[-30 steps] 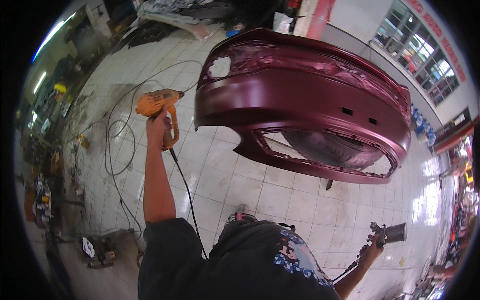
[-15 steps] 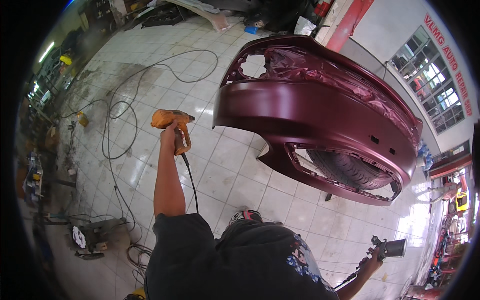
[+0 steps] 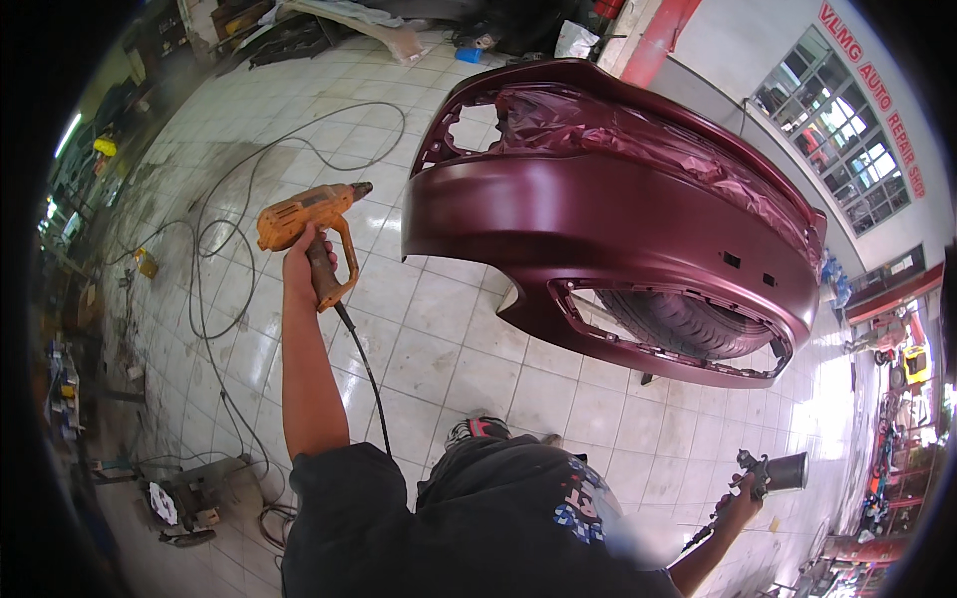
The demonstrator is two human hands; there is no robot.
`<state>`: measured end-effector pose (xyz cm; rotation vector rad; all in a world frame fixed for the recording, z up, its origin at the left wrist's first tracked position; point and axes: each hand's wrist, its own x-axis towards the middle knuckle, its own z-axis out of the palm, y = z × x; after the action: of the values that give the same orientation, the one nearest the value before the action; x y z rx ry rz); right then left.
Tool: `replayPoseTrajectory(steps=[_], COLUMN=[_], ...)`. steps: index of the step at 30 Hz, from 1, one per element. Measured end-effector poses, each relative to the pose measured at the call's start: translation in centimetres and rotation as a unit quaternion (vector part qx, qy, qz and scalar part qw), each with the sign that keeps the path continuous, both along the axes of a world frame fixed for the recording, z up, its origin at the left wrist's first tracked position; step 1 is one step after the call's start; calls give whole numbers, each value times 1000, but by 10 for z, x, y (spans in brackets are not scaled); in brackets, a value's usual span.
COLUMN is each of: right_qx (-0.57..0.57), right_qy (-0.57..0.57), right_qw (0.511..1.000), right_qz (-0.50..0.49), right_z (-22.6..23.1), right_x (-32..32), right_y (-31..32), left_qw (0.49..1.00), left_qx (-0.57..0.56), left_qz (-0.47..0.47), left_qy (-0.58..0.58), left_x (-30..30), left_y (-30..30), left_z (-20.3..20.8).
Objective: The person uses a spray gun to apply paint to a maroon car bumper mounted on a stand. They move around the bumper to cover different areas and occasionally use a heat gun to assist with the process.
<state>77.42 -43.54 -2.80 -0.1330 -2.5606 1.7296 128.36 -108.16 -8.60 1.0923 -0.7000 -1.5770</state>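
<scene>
My left hand (image 3: 311,261) is wrapped round the grip of an orange heat gun (image 3: 304,212), raised in front of me with its dark nozzle toward the bumper. A black cord runs down from its grip. At the lower right, my right hand (image 3: 739,500) is closed on a spray gun (image 3: 755,478) with a dark cylindrical cup (image 3: 788,471). A hose trails from it toward my body. The maroon car bumper (image 3: 588,219) stands ahead and to the right, apart from both tools. Crumpled maroon-coated masking film covers its upper opening.
A tire (image 3: 688,324) sits beneath the bumper. A long thin hose (image 3: 199,289) loops over the tiled floor (image 3: 449,349) on the left. Near it are a small yellow object (image 3: 147,263) and a dark machine (image 3: 194,498). A red pillar (image 3: 661,45) rises behind the bumper.
The heat gun has come nearer and left, its nozzle tilting upward. The bumper and floor have shifted slightly left in view. My right hand still holds the spray gun.
</scene>
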Motion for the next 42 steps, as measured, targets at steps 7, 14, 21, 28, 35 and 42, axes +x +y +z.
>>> replayPoseTrajectory(steps=[7,14,21,28,35,42], right_qx=[-3,8,-10,11,2,12], right_qy=[-16,-21,-27,-37,-43,-42], right_qw=[1000,1000,999,999,999,999], right_qz=[5,-14,-39,-23,-15,-32], right_z=[-8,-17,-16,-24,-21,-26], right_x=[-1,-7,8,7,7,16], right_y=[-5,7,-3,-5,-17,-15], left_qw=[998,992,979,973,968,962], left_qx=[-55,-112,-127,-152,-164,-179], left_qz=[-23,-54,-162,-173,-188,-199], left_qy=[12,-5,0,-24,-20,-50], left_x=[-12,-34,-49,-59,-89,-104], left_y=[18,36,70,91,99,99], left_z=[52,98,115,126,158,161])
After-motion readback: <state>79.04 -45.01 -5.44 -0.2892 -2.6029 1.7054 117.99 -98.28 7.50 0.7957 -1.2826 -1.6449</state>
